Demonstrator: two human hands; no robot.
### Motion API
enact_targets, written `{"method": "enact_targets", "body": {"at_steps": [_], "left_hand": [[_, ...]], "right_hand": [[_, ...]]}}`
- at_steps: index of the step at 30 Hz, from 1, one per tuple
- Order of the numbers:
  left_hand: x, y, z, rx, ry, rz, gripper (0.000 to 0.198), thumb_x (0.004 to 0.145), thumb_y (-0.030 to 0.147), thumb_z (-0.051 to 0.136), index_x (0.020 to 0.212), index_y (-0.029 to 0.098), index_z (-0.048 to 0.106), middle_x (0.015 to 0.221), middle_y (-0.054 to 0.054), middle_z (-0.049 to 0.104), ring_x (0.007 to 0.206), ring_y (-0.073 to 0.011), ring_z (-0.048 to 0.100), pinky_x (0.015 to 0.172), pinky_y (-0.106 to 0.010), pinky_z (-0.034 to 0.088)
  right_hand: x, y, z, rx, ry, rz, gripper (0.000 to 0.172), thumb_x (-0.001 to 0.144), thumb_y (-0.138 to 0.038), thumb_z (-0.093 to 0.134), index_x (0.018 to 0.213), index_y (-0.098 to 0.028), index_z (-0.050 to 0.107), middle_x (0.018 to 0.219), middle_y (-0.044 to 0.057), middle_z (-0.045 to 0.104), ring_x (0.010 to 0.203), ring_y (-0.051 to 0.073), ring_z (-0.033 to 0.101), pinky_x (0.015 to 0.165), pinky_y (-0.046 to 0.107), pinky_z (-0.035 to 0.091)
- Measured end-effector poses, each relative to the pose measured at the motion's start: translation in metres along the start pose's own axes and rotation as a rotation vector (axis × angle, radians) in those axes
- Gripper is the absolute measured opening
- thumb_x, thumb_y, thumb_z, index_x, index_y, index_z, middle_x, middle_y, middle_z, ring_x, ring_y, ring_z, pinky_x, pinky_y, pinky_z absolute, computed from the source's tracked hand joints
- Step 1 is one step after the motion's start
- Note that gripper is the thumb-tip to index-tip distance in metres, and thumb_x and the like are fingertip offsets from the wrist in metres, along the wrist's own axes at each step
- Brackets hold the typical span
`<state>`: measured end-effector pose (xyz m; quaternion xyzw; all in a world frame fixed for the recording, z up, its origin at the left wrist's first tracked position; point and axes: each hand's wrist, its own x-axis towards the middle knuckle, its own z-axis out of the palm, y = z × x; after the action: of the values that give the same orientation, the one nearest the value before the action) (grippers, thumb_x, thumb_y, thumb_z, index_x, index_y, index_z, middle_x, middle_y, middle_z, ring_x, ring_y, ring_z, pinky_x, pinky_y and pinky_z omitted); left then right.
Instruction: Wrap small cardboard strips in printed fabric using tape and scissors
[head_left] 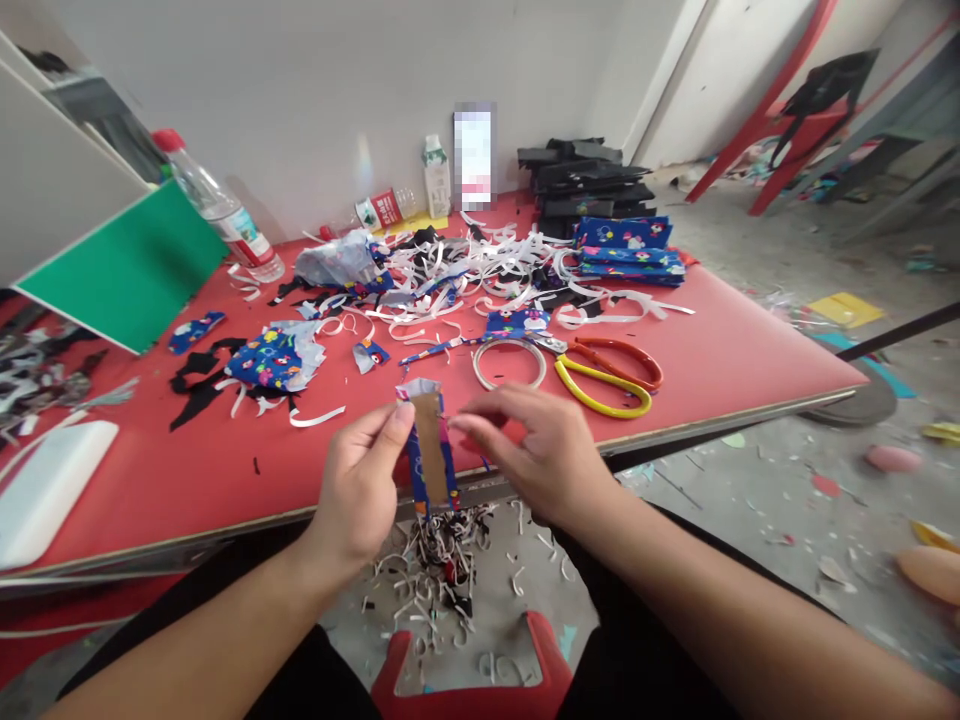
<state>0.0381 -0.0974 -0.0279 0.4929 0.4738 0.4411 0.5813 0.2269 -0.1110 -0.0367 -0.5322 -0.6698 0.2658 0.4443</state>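
Note:
My left hand grips a narrow cardboard piece edged with blue patterned fabric, thumb on its upper left side. The piece stands upright at the table's front edge, its brown cardboard face toward me. My right hand is at its right edge, with thumb and forefinger pinched together. What lies between those fingertips is too small to make out. Just behind the hands lie a roll of tape and scissors with yellow and orange handles. Blue patterned fabric lies crumpled to the left.
White and black strips are heaped across the red table. Folded blue fabric pieces and a black stack are at the back right. A plastic bottle, a green board and a white object occupy the left.

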Motion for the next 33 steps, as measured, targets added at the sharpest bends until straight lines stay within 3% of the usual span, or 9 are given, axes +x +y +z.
{"method": "enact_targets", "body": {"at_steps": [2,3,7,10,18,22,26,30,33], "left_hand": [[0.005,0.003,0.001,-0.095,0.045,-0.077,0.036,0.089,0.053,0.077,0.09,0.018,0.073,0.081,-0.007,0.075,0.077,-0.0234,0.071,0.069,-0.035,0.06],[0.007,0.005,0.002,-0.135,0.059,-0.126,0.036,0.087,0.052,0.078,0.092,0.017,0.073,0.082,-0.008,0.076,0.077,-0.0245,0.073,0.069,-0.037,0.061],[0.009,0.014,0.003,-0.194,0.055,-0.291,0.029,0.088,0.041,0.076,0.097,0.014,0.073,0.085,-0.011,0.079,0.078,-0.0277,0.078,0.067,-0.04,0.065],[0.007,0.017,0.002,-0.183,0.011,-0.35,0.027,0.089,0.038,0.073,0.099,0.012,0.074,0.09,-0.013,0.081,0.079,-0.0272,0.078,0.065,-0.037,0.064],[0.006,0.01,-0.001,-0.167,0.011,-0.315,0.032,0.086,0.04,0.076,0.109,0.017,0.073,0.093,-0.008,0.079,0.071,-0.0218,0.074,0.053,-0.027,0.054],[0.009,0.011,-0.003,-0.216,0.016,-0.25,0.022,0.085,0.033,0.076,0.097,0.014,0.074,0.088,-0.008,0.078,0.073,-0.0179,0.072,0.064,-0.027,0.057],[0.01,0.012,-0.004,-0.213,0.02,-0.275,0.02,0.087,0.032,0.076,0.095,0.014,0.075,0.084,-0.006,0.078,0.068,-0.0157,0.069,0.065,-0.027,0.056],[0.009,0.012,-0.002,-0.24,0.015,-0.224,0.017,0.086,0.03,0.077,0.094,0.015,0.078,0.088,-0.006,0.079,0.072,-0.0165,0.07,0.071,-0.029,0.057],[0.009,0.013,-0.003,-0.207,-0.003,-0.128,0.012,0.086,0.028,0.078,0.088,0.016,0.08,0.089,-0.006,0.08,0.081,-0.0174,0.072,0.081,-0.029,0.056]], "right_hand": [[0.013,0.013,-0.006,-0.302,0.136,-0.105,0.022,0.097,-0.034,0.073,0.106,-0.016,0.081,0.103,0.014,0.079,0.095,0.027,0.07,0.088,0.043,0.053],[0.019,0.02,-0.008,-0.428,0.138,-0.115,0.024,0.095,-0.031,0.075,0.112,-0.015,0.08,0.109,0.016,0.078,0.1,0.03,0.069,0.092,0.046,0.052],[0.035,0.041,-0.012,-0.633,0.01,-0.096,0.017,0.099,-0.024,0.067,0.094,-0.018,0.082,0.093,0.012,0.076,0.088,0.027,0.066,0.082,0.042,0.05],[0.037,0.044,-0.014,-0.632,-0.003,-0.111,0.026,0.101,-0.02,0.058,0.086,-0.019,0.079,0.086,0.009,0.073,0.078,0.023,0.063,0.074,0.037,0.046],[0.027,0.036,-0.007,-0.452,-0.065,-0.154,0.019,0.107,-0.021,0.047,0.108,-0.018,0.066,0.107,0.012,0.068,0.087,0.023,0.064,0.075,0.035,0.048],[0.024,0.037,0.0,-0.358,-0.064,-0.224,0.025,0.105,-0.024,0.056,0.128,-0.017,0.064,0.115,0.015,0.071,0.103,0.028,0.068,0.087,0.041,0.054],[0.023,0.038,0.0,-0.435,-0.022,-0.204,0.026,0.108,-0.024,0.052,0.12,-0.016,0.074,0.103,0.013,0.075,0.091,0.025,0.07,0.079,0.038,0.055],[0.022,0.034,-0.006,-0.412,0.019,-0.138,0.037,0.107,-0.019,0.047,0.138,-0.016,0.066,0.122,0.016,0.071,0.099,0.026,0.07,0.083,0.041,0.056],[0.021,0.03,-0.01,-0.338,-0.019,-0.134,0.04,0.106,-0.015,0.043,0.14,-0.015,0.064,0.123,0.017,0.068,0.099,0.024,0.069,0.088,0.042,0.056]]}}
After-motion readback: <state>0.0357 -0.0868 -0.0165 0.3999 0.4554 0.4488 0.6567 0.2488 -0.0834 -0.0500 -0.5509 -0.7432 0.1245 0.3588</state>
